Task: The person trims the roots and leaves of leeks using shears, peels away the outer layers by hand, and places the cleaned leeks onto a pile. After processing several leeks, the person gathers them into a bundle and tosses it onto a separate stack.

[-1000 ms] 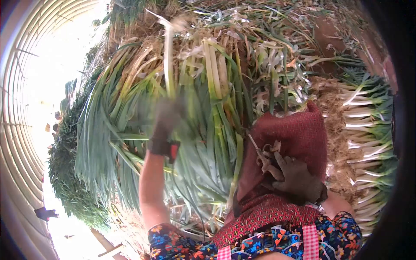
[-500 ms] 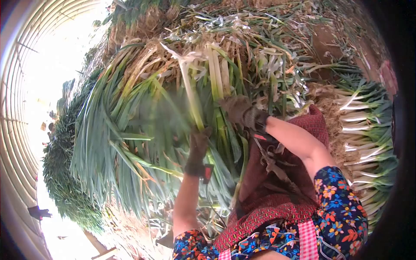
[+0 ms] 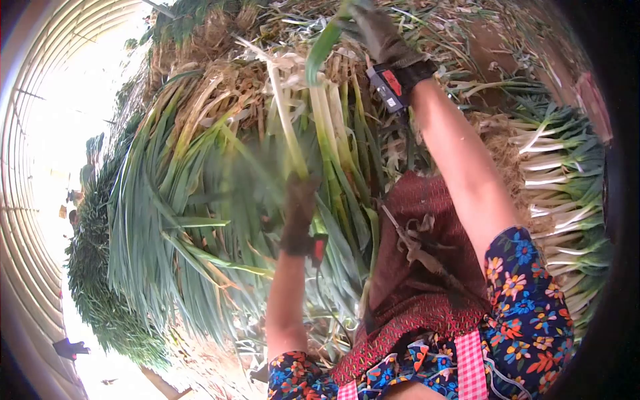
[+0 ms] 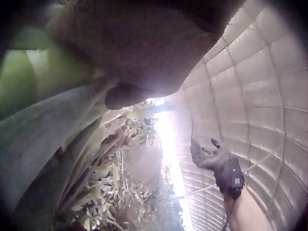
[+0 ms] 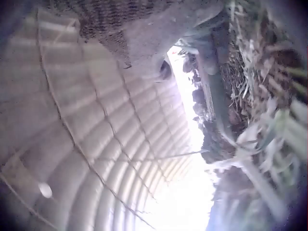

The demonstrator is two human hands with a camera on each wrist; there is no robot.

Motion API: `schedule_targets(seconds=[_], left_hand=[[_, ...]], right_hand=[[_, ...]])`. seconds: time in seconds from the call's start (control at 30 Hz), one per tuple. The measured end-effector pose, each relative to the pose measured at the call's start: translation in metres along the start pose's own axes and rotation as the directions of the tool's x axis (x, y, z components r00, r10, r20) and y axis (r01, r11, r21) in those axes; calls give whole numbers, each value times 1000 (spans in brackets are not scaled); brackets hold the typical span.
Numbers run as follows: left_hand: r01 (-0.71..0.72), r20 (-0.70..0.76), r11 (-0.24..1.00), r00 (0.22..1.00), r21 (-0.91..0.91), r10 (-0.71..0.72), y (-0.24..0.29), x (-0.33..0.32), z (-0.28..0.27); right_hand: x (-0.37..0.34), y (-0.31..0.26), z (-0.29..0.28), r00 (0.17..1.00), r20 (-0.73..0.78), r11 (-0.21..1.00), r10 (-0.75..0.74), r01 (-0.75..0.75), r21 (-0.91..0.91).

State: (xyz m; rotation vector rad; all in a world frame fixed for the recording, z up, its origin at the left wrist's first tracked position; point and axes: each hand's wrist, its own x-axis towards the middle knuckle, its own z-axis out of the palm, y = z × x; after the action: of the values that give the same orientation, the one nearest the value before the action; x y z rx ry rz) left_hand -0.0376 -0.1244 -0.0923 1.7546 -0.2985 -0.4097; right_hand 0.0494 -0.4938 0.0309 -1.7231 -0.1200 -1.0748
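Observation:
In the head view my gloved left hand [image 3: 300,210] grips the green part of a leek [image 3: 285,120], its pale root end pointing up and away. The left wrist view shows that glove [image 4: 139,48] large and dark beside broad leaves [image 4: 48,130]. My gloved right hand [image 3: 383,40] is raised at the top of the head view, fingers spread, a loose green leaf [image 3: 323,52] beside the fingertips. The left wrist view also catches the right hand [image 4: 214,161] with its fingers apart. In the right wrist view a green strip [image 5: 219,91] hangs by the glove [image 5: 163,36].
A large heap of untrimmed leeks [image 3: 180,200] lies under the left hand. White-stemmed leeks [image 3: 553,180] form a row at the right. A dark red cloth [image 3: 427,207] covers the lap, with a small tool [image 3: 420,257] on it. Leaf scraps [image 3: 460,27] litter the far ground.
The right hand has moved from the leek stems up and away, where a loose leaf now shows. The left hand, which came right with the leek earlier, stays near the same place.

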Motion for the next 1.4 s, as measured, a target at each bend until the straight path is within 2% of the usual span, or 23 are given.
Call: schedule_targets(seconds=[0.07,0.13,0.17,0.2,0.23,0.27,0.3,0.4,0.47,0.67,0.77,0.83,0.9,0.93,0.97,1.03,1.07,1.13,1.23,1.27,1.3,1.37,1.4], left_hand=[[-14,-10,996,1000,83,14,5,4,9],[-4,-18,997,1000,-77,3,-4,19,22],[1,-20,988,1000,-157,-4,-8,25,30],[4,-32,1000,999,17,-4,-7,29,37],[10,-46,981,999,193,-1,-5,32,42],[19,-58,930,998,367,2,-4,33,46],[-76,-52,825,991,560,126,-13,35,50],[-109,-46,553,965,826,258,-30,40,69],[129,-209,657,977,743,44,0,34,84],[-70,-10,791,995,608,96,-42,43,56],[6,66,972,998,235,-22,-38,41,45],[-61,95,978,995,202,42,-18,32,43],[-99,88,945,993,312,75,-15,27,42],[-75,70,918,996,389,51,-23,26,39],[-51,53,885,998,462,30,-30,26,38],[70,-71,807,997,586,-34,4,12,51],[130,-134,757,989,640,-57,17,8,56],[147,-104,735,989,662,-104,17,10,53],[-1,9,731,1000,683,-8,-11,21,45],[-79,60,727,997,682,52,-29,26,42],[-34,74,778,997,627,-16,-46,32,37],[79,92,887,986,455,-136,-64,40,31],[149,91,932,978,330,-189,-67,40,29]], right_hand=[[-15,-31,-22,972,-18,931,236,-231,-281],[-57,-29,-31,931,204,785,302,-121,-608],[-97,3,-32,864,500,746,-56,369,-555],[-137,35,-32,607,686,512,-402,770,-381],[-178,23,-32,546,807,585,-223,737,-337],[-202,-8,-26,529,805,911,268,132,-390],[-225,-41,-20,385,608,707,694,-521,-478],[-268,-29,-15,477,692,824,542,-463,-326],[-285,-12,-4,445,726,846,524,-370,-384],[-288,-37,10,331,589,662,738,-524,-535],[-329,39,14,387,774,828,501,43,-558],[-336,79,12,246,888,694,389,555,-458],[-334,144,-13,743,670,713,-11,475,-516],[-288,117,-29,835,550,834,-27,322,-449],[-213,57,-50,845,433,938,314,-207,-276],[-122,0,-73,694,148,639,704,-711,295],[-98,3,-71,696,-43,502,717,-473,724],[-96,32,-101,831,95,702,549,-520,487],[-131,-14,-73,531,397,467,749,-847,254],[-153,-9,-65,745,554,924,372,-356,-141],[-182,7,-52,599,801,864,5,401,-306],[-251,22,-20,416,885,966,208,-231,-119],[-266,1,-4,333,795,853,508,-326,-408]])
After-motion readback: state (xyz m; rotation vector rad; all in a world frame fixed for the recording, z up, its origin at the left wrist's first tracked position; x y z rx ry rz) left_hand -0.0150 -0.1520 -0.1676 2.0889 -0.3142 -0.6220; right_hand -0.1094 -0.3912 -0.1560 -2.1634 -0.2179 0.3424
